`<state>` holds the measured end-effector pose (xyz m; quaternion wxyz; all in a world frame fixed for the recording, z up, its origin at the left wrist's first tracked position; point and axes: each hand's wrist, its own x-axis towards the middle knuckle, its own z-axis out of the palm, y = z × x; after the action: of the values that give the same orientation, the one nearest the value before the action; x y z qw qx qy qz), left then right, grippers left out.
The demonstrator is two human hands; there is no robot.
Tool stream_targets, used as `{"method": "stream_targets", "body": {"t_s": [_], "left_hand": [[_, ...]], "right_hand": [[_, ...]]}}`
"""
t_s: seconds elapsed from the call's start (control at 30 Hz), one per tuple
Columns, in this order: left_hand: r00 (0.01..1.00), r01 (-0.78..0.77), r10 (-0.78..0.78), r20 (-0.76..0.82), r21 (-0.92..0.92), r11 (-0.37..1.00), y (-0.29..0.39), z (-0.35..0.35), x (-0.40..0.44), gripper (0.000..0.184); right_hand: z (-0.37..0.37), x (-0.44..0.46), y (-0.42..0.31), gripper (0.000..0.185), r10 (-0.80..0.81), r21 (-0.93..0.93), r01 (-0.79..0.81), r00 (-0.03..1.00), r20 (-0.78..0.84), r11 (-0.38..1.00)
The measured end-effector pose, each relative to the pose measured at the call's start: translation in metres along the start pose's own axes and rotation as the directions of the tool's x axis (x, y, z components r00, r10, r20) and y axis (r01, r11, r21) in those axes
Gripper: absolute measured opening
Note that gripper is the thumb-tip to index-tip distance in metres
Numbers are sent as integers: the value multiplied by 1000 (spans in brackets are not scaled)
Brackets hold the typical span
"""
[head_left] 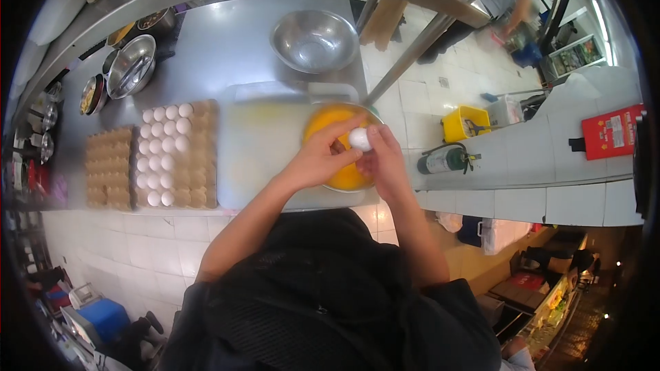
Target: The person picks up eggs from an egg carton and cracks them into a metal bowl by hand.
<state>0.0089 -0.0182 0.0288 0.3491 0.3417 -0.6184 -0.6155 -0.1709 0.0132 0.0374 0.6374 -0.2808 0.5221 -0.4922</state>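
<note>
A white egg (359,139) is held in the fingers of my right hand (385,161), above a metal bowl (377,118) of yellow-orange liquid egg (344,175). My left hand (320,154) is over the bowl's left side, its fingers spread and curved toward the egg; whether they touch it is unclear. Beneath and left of the bowl lies a pale cutting board (258,158). Farther left, a cardboard tray (203,158) bears rows of white eggs (168,127), with bare cups on its right side. Beside it is another cardboard tray (110,168) without eggs.
An empty metal bowl (315,41) stands at the back of the steel table (220,34). Bowls with utensils (132,67) are at the back left. A shelf post (419,55) slants behind the egg bowl. Another person (509,0) stands beyond, at the upper right.
</note>
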Motion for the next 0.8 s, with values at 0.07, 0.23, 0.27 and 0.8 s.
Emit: {"method": "stream_targets", "body": {"t_s": [0.07,0.23,0.27,0.8], "left_hand": [[994,105,-105,43,1,994,0,-5,0,51],[987,156,-159,-20,-108,982,-14,-3,-5,43],[985,156,-165,-43,-160,975,-20,-1,-2,43],[980,194,-198,13,164,967,-32,-6,2,45]], "right_hand": [[-3,6,7,29,-50,-135,55,998,42,989],[5,2,6,31,-69,-399,79,997,38,914],[4,1,6,31,-118,-483,108,993,10,869],[-8,-9,30,29,-564,-438,593,798,212,675]]}}
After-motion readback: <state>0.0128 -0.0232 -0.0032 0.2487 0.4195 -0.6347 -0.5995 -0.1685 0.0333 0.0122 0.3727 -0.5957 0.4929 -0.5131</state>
